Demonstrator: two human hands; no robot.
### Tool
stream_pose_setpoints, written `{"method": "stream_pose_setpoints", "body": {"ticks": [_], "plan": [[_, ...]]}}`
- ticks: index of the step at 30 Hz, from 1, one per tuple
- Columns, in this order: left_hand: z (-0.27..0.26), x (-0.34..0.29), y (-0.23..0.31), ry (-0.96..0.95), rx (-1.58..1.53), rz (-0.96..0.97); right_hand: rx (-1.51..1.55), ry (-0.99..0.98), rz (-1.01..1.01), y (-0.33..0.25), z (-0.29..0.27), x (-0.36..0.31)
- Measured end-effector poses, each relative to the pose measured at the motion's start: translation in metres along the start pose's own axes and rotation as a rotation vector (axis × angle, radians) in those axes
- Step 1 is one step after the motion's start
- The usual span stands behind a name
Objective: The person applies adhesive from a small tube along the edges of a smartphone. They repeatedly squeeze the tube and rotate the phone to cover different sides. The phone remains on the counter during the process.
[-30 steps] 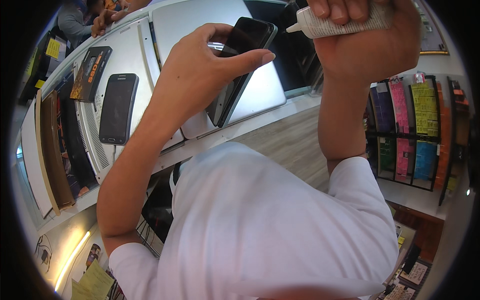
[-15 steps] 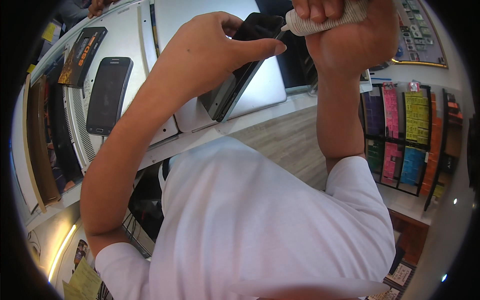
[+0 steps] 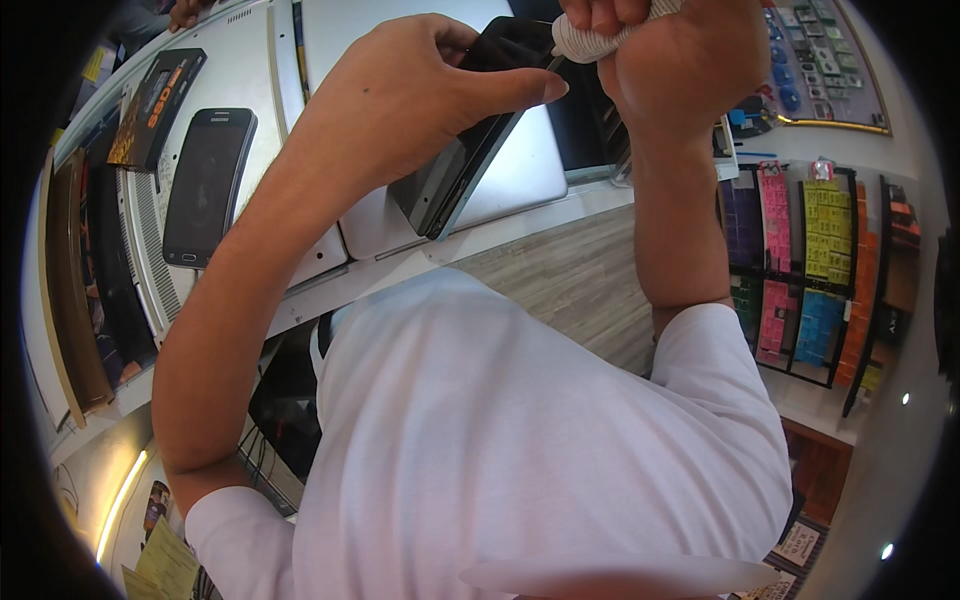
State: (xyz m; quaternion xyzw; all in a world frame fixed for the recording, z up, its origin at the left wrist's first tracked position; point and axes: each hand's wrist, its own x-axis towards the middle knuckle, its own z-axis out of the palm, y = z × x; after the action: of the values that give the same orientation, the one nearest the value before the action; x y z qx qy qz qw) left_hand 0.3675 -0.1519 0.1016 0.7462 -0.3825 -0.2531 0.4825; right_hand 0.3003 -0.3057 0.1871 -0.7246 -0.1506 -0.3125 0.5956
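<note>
My left hand (image 3: 420, 95) grips a black smartphone (image 3: 450, 185), which is tilted on its long edge above a silver laptop lid. The thumb lies along the near side of the phone, and the fingers go behind it. In my right hand (image 3: 690, 75) is a white squeeze tube (image 3: 600, 42) with a narrow nozzle. The nozzle points at the phone's right edge near its far end; I cannot tell whether it touches. The fist hides most of the tube, and any liquid coming out is too small to see.
Another dark smartphone (image 3: 208, 185) lies face up on a silver laptop (image 3: 270, 75) at the left, beside a black and orange box (image 3: 155, 110). Racks with coloured labels (image 3: 800, 265) stand at the right. Another person's hand (image 3: 188, 12) shows at the far left.
The view has shifted slightly. My right hand and the tube have moved a little to the left, with the nozzle still at the phone's edge. The left hand keeps its grip.
</note>
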Motion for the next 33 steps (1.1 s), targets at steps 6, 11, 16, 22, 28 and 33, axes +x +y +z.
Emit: {"method": "stream_pose_setpoints", "body": {"ticks": [6,11,16,22,28,33], "plan": [[0.002,-0.001,-0.003,0.030,0.016,0.008,-0.112,-0.106,-0.149,0.003,0.000,0.009],[0.002,-0.002,-0.005,0.041,-0.027,0.004,0.096,0.012,0.017,0.001,-0.006,0.008],[0.001,-0.005,-0.006,0.126,-0.032,0.049,0.040,0.072,0.092,-0.015,-0.030,0.011],[-0.008,-0.014,-0.008,0.041,-0.310,0.086,-0.050,-0.075,0.654,0.015,-0.042,-0.038],[-0.008,-0.017,-0.013,0.066,-0.389,0.076,0.098,-0.071,0.721,0.034,-0.030,-0.071],[-0.008,-0.017,-0.016,0.102,-0.325,0.041,0.082,0.190,0.899,0.005,0.016,-0.033]]}}
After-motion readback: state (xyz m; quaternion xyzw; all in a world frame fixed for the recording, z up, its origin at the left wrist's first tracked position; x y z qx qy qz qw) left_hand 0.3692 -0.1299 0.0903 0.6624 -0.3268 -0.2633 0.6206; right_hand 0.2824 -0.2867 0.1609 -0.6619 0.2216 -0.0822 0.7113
